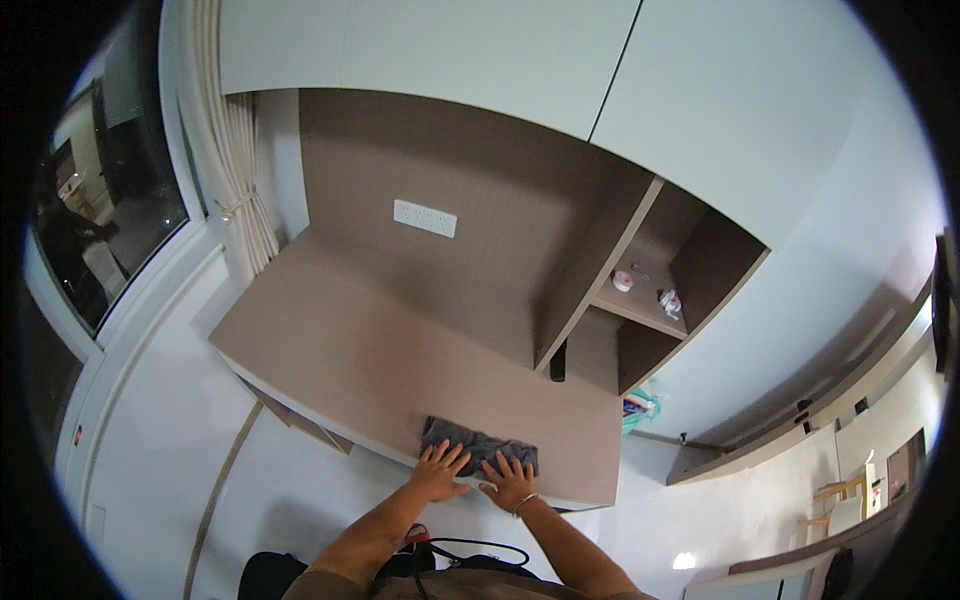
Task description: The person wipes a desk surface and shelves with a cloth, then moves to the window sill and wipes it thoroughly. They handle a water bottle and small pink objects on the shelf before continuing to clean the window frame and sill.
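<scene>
A dark grey cloth (485, 445) lies folded in a long strip at the front edge of the brown wooden desk (370, 340). My left hand (438, 473) rests on its left part, fingers spread and pointing away from me. On its right part lies my right hand (511, 483), also with fingers apart and a thin bracelet at the wrist. Both palms are partly over the desk's front edge. Neither hand is wrapped round the cloth.
A shelf unit (640, 310) stands at the desk's right, holding a pink roll (622, 281) and a small white-and-pink item (670, 302). Below is a dark upright object (558, 362). White cabinets (420, 50) hang above a socket strip (425, 218). A curtain (240, 170) and window are left.
</scene>
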`<state>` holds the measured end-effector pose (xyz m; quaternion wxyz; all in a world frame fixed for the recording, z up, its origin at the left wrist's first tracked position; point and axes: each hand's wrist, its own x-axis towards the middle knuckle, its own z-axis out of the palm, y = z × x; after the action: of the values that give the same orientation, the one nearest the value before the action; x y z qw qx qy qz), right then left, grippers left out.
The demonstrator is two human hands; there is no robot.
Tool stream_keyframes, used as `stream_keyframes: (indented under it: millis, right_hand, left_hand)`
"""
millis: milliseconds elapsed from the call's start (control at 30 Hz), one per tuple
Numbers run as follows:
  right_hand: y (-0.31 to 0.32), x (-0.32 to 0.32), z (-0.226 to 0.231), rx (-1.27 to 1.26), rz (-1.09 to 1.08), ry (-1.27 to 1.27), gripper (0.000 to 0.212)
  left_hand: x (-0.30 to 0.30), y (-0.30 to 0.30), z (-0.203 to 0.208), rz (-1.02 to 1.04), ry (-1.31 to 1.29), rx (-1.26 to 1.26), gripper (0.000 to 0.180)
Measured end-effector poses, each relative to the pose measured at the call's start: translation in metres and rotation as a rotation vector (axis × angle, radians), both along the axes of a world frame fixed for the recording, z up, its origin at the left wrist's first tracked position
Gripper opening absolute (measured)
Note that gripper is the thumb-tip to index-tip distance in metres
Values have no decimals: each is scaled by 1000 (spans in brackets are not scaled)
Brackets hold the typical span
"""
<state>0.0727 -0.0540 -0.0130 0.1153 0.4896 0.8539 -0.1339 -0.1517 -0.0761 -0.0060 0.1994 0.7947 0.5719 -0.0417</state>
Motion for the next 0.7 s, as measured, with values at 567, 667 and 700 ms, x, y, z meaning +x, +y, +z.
stream_keyframes:
  millis: [567,667,700]
  right_hand:
    - [-22,-39,16,-78,77,-9,68]
    - [-9,-52,21,-91,56,17,68]
    - [9,-57,19,-100,42,9,69]
  left_hand:
    - [-66,-37,-2,23,-79,59,78]
    - [-82,-19,-2,-8,-39,76,74]
    - [-85,2,1,-20,-10,84,73]
